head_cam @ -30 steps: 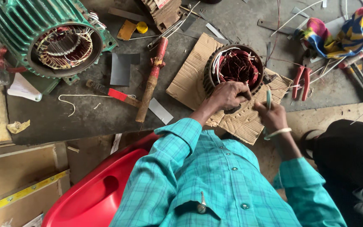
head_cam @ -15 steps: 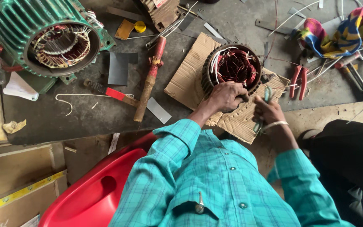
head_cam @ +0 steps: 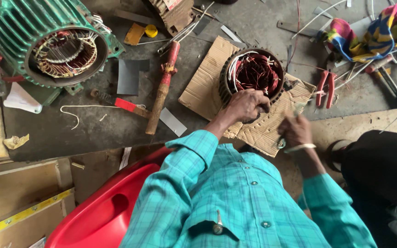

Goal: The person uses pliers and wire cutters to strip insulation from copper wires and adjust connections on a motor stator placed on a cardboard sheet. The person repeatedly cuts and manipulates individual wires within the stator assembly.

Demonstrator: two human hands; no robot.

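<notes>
Grey and grimy, the worktop [head_cam: 93, 128] is crowded with tools and motor parts, and a person in a teal checked shirt [head_cam: 235, 197] leans over its near edge. On a torn sheet of cardboard [head_cam: 207, 87] stands a small round stator [head_cam: 252, 73], its bore full of red and white winding wires. The left hand [head_cam: 246, 104] lies on the stator's near rim, fingers curled over the edge and closed on it. The right hand [head_cam: 296, 131], blurred, is just beside the stator over the cardboard, its grip closed around a thin greenish tool [head_cam: 290, 124] whose kind I cannot make out; a pale band sits on that wrist. Left of the cardboard a long tool with a red head and worn wooden handle [head_cam: 161, 89] lies on the worktop, with a short red-handled tool [head_cam: 125, 104] and a dark metal plate [head_cam: 128, 76] near it. A big green motor housing [head_cam: 14, 27] with exposed copper windings fills the far left corner. Red-handled pliers [head_cam: 326, 87] lie to the right of the cardboard, and a bright multicoloured cloth [head_cam: 368, 32] lies beyond them among white wires. A red plastic chair [head_cam: 102, 211] stands below the worktop's edge
</notes>
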